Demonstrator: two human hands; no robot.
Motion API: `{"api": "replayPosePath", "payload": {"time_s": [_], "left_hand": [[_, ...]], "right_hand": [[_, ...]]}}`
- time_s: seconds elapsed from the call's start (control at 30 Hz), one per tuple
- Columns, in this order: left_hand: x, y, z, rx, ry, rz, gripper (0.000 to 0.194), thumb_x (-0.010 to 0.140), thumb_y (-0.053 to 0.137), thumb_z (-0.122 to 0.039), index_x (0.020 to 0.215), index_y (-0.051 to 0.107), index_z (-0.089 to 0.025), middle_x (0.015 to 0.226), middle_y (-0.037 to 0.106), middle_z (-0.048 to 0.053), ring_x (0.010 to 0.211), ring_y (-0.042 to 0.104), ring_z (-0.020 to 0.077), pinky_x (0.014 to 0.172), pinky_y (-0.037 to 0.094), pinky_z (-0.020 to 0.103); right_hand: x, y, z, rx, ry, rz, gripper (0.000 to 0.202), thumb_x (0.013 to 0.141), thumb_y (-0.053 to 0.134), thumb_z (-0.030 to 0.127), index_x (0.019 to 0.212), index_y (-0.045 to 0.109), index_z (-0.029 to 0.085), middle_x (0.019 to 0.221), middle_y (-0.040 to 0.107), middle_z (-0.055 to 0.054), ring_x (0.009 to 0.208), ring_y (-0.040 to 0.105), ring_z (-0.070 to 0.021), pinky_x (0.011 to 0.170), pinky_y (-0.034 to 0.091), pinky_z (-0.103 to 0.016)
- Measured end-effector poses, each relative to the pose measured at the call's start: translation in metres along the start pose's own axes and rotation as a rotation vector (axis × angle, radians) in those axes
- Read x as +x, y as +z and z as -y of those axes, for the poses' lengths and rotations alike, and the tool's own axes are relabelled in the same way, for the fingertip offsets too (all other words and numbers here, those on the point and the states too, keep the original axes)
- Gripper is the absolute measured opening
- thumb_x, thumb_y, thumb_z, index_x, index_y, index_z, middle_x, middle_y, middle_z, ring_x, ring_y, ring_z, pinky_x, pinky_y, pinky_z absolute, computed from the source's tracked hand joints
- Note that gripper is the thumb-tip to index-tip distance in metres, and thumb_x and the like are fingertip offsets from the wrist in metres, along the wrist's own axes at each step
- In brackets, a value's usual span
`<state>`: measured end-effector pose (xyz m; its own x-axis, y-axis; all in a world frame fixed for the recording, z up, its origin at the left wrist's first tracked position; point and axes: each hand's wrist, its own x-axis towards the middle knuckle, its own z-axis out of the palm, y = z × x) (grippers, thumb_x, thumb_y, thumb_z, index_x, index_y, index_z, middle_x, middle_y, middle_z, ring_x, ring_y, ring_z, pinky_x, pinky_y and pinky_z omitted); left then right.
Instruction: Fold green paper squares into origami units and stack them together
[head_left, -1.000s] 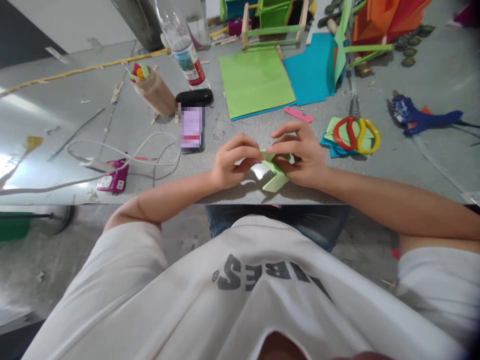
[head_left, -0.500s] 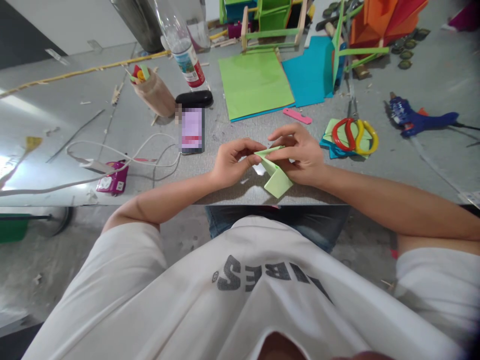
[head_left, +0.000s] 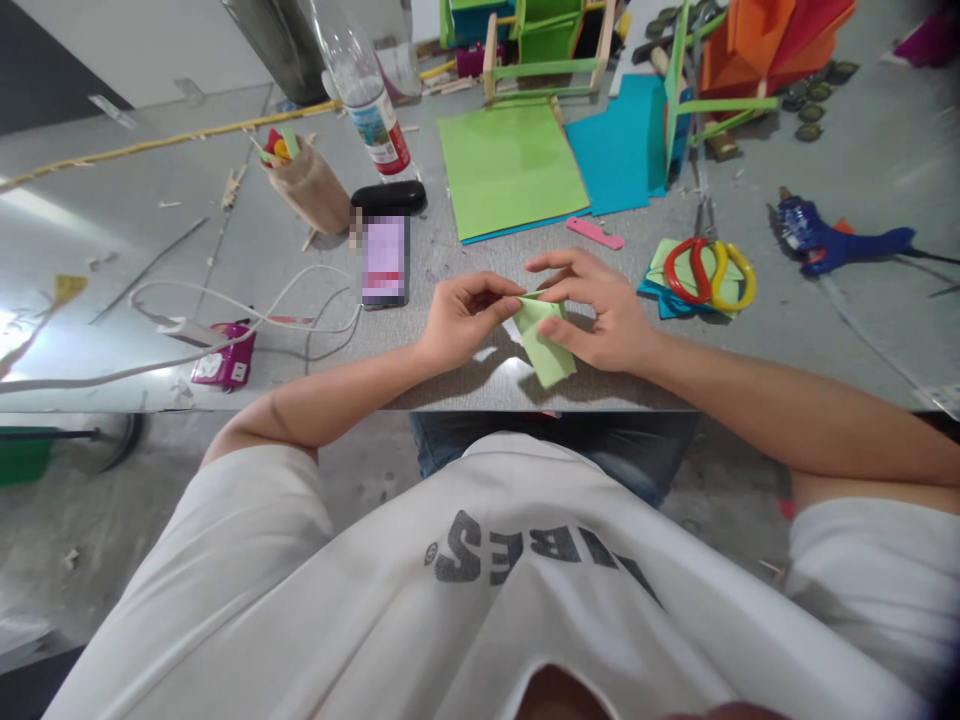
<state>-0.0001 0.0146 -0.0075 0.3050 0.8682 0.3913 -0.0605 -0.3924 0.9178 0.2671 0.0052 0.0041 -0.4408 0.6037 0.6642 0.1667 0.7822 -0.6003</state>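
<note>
A grey table (head_left: pixel 165 170), finely speckled and strewn with wood scraps, is seen from above, its near edge set close to a white cotton shirt (head_left: pixel 480 540). Above the table, near that edge, a folded piece (head_left: pixel 551 350) of pale green paper is held between two bare hands. Its upper left corner is pinched by the left hand (head_left: pixel 465 320), thumb and fingertips brought narrowly together. Its right side is gripped by the right hand (head_left: pixel 611 315), with the thumb laid flat on the smooth face and the index finger raised and spread away from it. Flat, straight-edged faces and a crisp lower edge are shown by the piece.

Beyond the hands, a square green sheet (head_left: pixel 510 170) is laid over blue paper, and beside it a pink tool (head_left: pixel 594 233) is placed. To the right, the looped red and yellow handles of scissors (head_left: pixel 697 270) are rested on small paper pieces (head_left: pixel 664 295), with a blue plastic glue gun (head_left: pixel 832 240) farther out. To the left, a glossy phone (head_left: pixel 384 262), a rounded black case (head_left: pixel 388 197), a clear bottle (head_left: pixel 379 130) and a tan, rough-sided cup (head_left: pixel 309 190) are grouped
</note>
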Motion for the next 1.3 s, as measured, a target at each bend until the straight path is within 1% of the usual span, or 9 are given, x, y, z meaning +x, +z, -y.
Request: {"api": "replayPosePath", "payload": {"time_s": [0.07, 0.17, 0.3, 0.57, 0.73, 0.83, 1.0, 1.1, 1.3], "left_hand": [[0.0, 0.001, 0.001, 0.003, 0.017, -0.008, 0.048, 0.102, 0.102, -0.071, 0.106, 0.097, -0.024, 0.097, 0.092, 0.006, 0.085, 0.084, 0.0171, 0.077, 0.067, 0.031], [0.0, 0.002, 0.002, 0.016, 0.062, -0.026, 0.046, 0.105, 0.099, -0.07, 0.106, 0.096, -0.024, 0.098, 0.091, 0.006, 0.085, 0.084, 0.0166, 0.076, 0.067, 0.03], [-0.003, 0.004, -0.001, 0.087, 0.165, -0.05, 0.036, 0.111, 0.095, -0.063, 0.109, 0.095, -0.027, 0.101, 0.09, 0.005, 0.09, 0.085, 0.0165, 0.076, 0.065, 0.029], [-0.01, 0.01, -0.019, 0.298, 0.467, -0.079, 0.006, 0.117, 0.091, -0.037, 0.116, 0.093, -0.031, 0.105, 0.088, 0.002, 0.093, 0.083, 0.0157, 0.082, 0.063, 0.033], [-0.009, 0.011, -0.02, 0.381, 0.521, -0.097, 0.012, 0.12, 0.087, -0.036, 0.112, 0.089, -0.028, 0.097, 0.086, 0.002, 0.086, 0.08, 0.0161, 0.077, 0.06, 0.034], [-0.008, 0.01, -0.019, 0.38, 0.569, -0.118, 0.011, 0.119, 0.087, -0.035, 0.112, 0.088, -0.027, 0.095, 0.085, 0.001, 0.084, 0.079, 0.0165, 0.076, 0.06, 0.034], [-0.007, 0.009, -0.017, 0.367, 0.508, -0.082, 0.011, 0.118, 0.089, -0.035, 0.11, 0.091, -0.027, 0.096, 0.086, 0.001, 0.085, 0.08, 0.0155, 0.076, 0.059, 0.032], [-0.007, 0.009, -0.016, 0.355, 0.48, -0.057, 0.011, 0.117, 0.091, -0.036, 0.11, 0.092, -0.027, 0.095, 0.086, 0.001, 0.084, 0.08, 0.0144, 0.075, 0.058, 0.031], [-0.006, 0.009, -0.017, 0.377, 0.51, -0.049, 0.02, 0.12, 0.084, -0.042, 0.107, 0.088, -0.028, 0.094, 0.085, 0.003, 0.086, 0.079, 0.0179, 0.077, 0.06, 0.036]], "right_hand": [[0.0, 0.004, 0.003, -0.037, 0.119, -0.038, 0.028, 0.113, 0.088, 0.058, 0.111, 0.092, 0.03, 0.144, 0.09, -0.011, 0.121, 0.088, -0.0327, 0.109, 0.075, -0.056], [0.0, 0.008, 0.004, -0.038, 0.237, -0.085, 0.028, 0.111, 0.091, 0.056, 0.099, 0.089, 0.031, 0.124, 0.094, -0.008, 0.108, 0.088, -0.0309, 0.096, 0.075, -0.051], [-0.001, 0.011, 0.004, -0.057, 0.216, -0.183, 0.031, 0.106, 0.098, 0.058, 0.092, 0.087, 0.032, 0.105, 0.092, -0.005, 0.094, 0.086, -0.029, 0.088, 0.074, -0.05], [-0.005, 0.011, 0.01, -0.172, 0.041, -0.164, 0.029, 0.108, 0.096, 0.059, 0.098, 0.09, 0.033, 0.107, 0.093, -0.005, 0.088, 0.086, -0.0257, 0.082, 0.073, -0.045], [-0.007, 0.015, 0.009, -0.227, 0.035, -0.189, 0.031, 0.112, 0.091, 0.06, 0.097, 0.087, 0.033, 0.103, 0.093, -0.004, 0.085, 0.086, -0.0254, 0.08, 0.074, -0.045], [-0.006, 0.017, 0.01, -0.208, -0.035, -0.256, 0.02, 0.113, 0.09, 0.051, 0.105, 0.086, 0.033, 0.103, 0.094, -0.003, 0.086, 0.088, -0.0251, 0.078, 0.075, -0.043], [-0.003, 0.015, 0.009, -0.157, -0.158, -0.277, 0.01, 0.113, 0.094, 0.041, 0.108, 0.087, 0.035, 0.105, 0.095, -0.001, 0.085, 0.089, -0.0241, 0.079, 0.074, -0.042], [-0.003, 0.013, 0.007, -0.146, -0.127, -0.248, 0.02, 0.11, 0.099, 0.049, 0.103, 0.087, 0.034, 0.104, 0.095, -0.002, 0.083, 0.088, -0.0236, 0.08, 0.074, -0.042], [-0.005, 0.013, 0.013, -0.174, 0.083, -0.175, 0.037, 0.112, 0.089, 0.067, 0.095, 0.086, 0.035, 0.1, 0.094, -0.004, 0.086, 0.088, -0.0265, 0.082, 0.075, -0.046]]}}
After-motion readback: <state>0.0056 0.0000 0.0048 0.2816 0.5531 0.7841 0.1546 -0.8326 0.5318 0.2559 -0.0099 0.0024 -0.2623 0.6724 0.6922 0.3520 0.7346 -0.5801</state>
